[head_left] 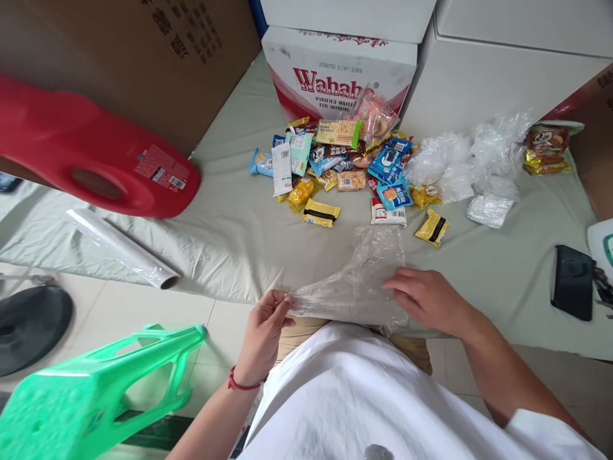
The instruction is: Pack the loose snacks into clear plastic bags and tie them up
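A sheet of clear plastic wrap (357,287) lies crumpled along the table's front edge, drawn into a narrow bunch at its left end. My left hand (271,313) pinches that bunched end between thumb and fingers. Over the wrap's right side is my right hand (424,297), its fingers bent together against the film; the fingertips' grip is partly hidden. Just beyond the wrap lie a white-and-red snack packet (387,213), a yellow snack packet (321,213) and another yellow packet (431,228).
Behind is a heap of mixed snack packets (342,153) before a Wahaha carton (340,76). Clear-wrapped bundles (454,160) and a wrapped snack bundle (546,147) lie right, near a phone (572,282). Left are a film roll (122,248), red jug (96,153) and green stool (96,390).
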Motion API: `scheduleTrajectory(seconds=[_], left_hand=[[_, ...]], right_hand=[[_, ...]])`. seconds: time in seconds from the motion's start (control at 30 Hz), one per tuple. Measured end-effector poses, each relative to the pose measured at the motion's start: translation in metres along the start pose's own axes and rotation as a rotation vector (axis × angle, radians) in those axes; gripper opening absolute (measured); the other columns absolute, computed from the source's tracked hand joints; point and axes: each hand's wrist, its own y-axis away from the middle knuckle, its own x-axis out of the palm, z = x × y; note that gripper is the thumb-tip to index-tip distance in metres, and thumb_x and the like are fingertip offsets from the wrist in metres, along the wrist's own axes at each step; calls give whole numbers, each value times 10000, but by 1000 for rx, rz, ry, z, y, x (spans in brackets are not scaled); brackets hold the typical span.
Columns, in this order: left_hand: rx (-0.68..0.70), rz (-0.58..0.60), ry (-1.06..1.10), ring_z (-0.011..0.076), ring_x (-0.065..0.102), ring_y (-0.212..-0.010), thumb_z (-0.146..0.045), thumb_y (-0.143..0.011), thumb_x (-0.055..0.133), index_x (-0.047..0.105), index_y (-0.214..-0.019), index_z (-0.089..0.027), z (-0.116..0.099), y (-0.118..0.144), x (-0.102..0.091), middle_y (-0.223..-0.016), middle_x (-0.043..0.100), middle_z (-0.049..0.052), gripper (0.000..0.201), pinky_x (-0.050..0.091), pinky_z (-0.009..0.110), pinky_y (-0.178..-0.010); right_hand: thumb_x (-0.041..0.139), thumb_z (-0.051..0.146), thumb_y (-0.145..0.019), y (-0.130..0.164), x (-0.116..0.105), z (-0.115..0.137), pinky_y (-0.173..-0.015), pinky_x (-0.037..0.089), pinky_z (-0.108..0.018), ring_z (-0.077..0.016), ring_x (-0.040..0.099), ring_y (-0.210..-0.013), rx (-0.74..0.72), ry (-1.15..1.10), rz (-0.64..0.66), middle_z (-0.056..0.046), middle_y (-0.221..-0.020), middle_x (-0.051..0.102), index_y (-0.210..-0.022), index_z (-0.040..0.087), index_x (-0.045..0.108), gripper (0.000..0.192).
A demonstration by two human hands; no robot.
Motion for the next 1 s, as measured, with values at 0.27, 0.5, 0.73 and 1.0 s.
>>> scheduleTrajectory(seconds=[0.27, 0.5, 0.73, 1.0], left_hand=[[249, -177, -98, 188, 557, -1076, -235, -701, 658, 670, -1098, -238, -2, 16, -25, -1211, 633, 38, 397, 459, 264, -800], [573, -138, -314, 243, 628, -1154, -471, -889, 663, 519, -1287, -237, -45, -12, 51, -1310, 587, 114, 484, 527, 357, -874], [382, -44, -426, 236, 668, -864, -249, -650, 824, 664, -1143, -180, -68, -98, 88, -974, 688, 68, 523, 529, 381, -829], [108, -62, -248, 144, 578, -564, -247, -735, 605, 582, -803, -188, -50, -103, 22, -615, 571, -16, 93, 412, 249, -514]], right_hand=[[413, 294, -1049, -75, 32, 53, -726, 508, -309, -252, 739, -955, 202, 349, 159, -112, -1177, 756, -1675, 239, 210, 661], [413, 119, -985, -99, 54, 75, -701, 552, -338, -277, 757, -907, 221, 451, 219, -153, -1061, 760, -1661, 171, 229, 703], [395, 101, -996, -91, 61, 74, -693, 547, -341, -274, 737, -871, 119, 481, 172, -133, -1042, 723, -1590, 249, 410, 612], [515, 20, -938, -81, 65, 19, -922, 518, -320, -228, 615, -1175, -238, 424, 122, -118, -1326, 636, -1557, 260, 465, 666]])
